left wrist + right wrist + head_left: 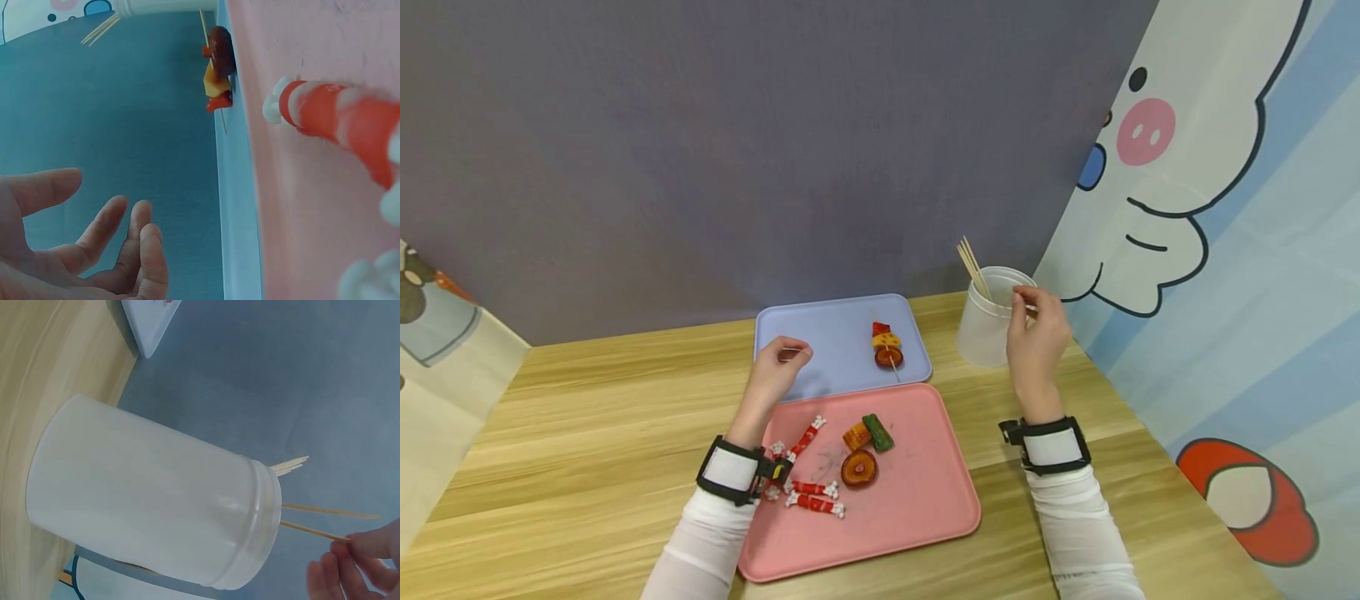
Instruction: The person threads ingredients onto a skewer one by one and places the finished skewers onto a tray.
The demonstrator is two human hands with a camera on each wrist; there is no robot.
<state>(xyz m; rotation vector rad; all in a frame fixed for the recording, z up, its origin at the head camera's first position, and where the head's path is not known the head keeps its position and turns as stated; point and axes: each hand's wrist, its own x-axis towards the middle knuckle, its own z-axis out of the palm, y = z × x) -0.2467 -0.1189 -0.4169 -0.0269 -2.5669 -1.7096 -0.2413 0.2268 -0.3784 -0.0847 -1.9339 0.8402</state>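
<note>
My right hand (1037, 337) is above the rim of a white plastic bucket (983, 329). In the right wrist view its thumb and fingertips pinch the upper end of a bamboo skewer (315, 532), whose lower part is hidden inside the bucket. Other bamboo skewers (972, 265) lean at the rim. Over the left side of the blue tray (820, 329) hovers my left hand (772, 375), holding nothing; its fingers are loosely bent and apart from the thumb in the left wrist view. A food skewer (887, 343) with red, yellow and brown mushroom-like pieces lies on that tray.
The pink tray (917, 500) sits in front of the blue one. It carries a mushroom-like piece (859, 468), a corn-like piece (856, 437), a green piece (877, 432) and several red-and-white sticks (816, 504). A grey wall (737, 167) stands behind, a cartoon-printed curtain on the right.
</note>
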